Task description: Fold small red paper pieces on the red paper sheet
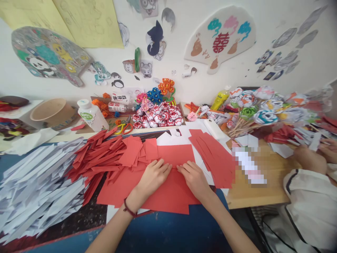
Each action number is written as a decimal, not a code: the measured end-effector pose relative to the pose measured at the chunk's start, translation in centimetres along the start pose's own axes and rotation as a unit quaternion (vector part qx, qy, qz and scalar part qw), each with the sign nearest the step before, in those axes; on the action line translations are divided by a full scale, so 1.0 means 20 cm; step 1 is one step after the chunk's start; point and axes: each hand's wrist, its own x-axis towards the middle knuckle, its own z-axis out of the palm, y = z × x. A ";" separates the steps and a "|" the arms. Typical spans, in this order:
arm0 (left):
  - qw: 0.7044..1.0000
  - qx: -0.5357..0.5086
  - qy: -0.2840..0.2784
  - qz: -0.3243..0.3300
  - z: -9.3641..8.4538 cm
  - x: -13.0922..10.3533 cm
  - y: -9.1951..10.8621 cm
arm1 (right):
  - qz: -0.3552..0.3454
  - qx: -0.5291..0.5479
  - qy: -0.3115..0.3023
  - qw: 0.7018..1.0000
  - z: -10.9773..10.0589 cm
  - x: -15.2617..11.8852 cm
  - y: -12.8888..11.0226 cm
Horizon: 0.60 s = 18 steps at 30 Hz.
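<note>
My left hand (154, 175), with a dark bracelet at its wrist, is closed with its fingertips pinching red paper. Facing it, my right hand (194, 178) pinches the same red paper a short gap away. Beneath both hands lie overlapping large red paper sheets (168, 202); the edges of the pinched piece blend into them. Left of my hands is a heap of folded red paper strips (98, 154), with small red paper pieces (131, 149) on its near side. A stack of cut red paper (214, 158) lies beyond my right hand.
Folded white paper strips (44, 186) cover the left. Along the wall stand a white bottle (92, 116), scissors (123, 128), red-and-white paper flowers (159, 116) and a yellow bottle (220, 98). At right, a co-worker's hands (310, 158) are near paper flowers on sticks (265, 109).
</note>
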 end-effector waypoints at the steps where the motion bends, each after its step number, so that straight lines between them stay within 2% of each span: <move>1: 1.000 -0.005 0.000 -0.003 0.00 0.00 0.00 | 0.006 0.002 -0.001 1.000 0.00 0.00 0.00; 10: 0.999 -0.026 -0.007 -0.031 0.02 -0.03 -0.02 | 0.052 0.001 -0.009 0.999 -0.03 -0.01 0.00; 14: 0.998 -0.036 -0.033 -0.044 0.01 -0.02 -0.02 | 0.035 -0.020 -0.026 0.999 -0.05 -0.04 0.01; 18: 0.997 -0.032 -0.070 -0.028 -0.03 0.01 0.01 | 0.009 -0.056 -0.034 0.998 -0.03 -0.04 -0.01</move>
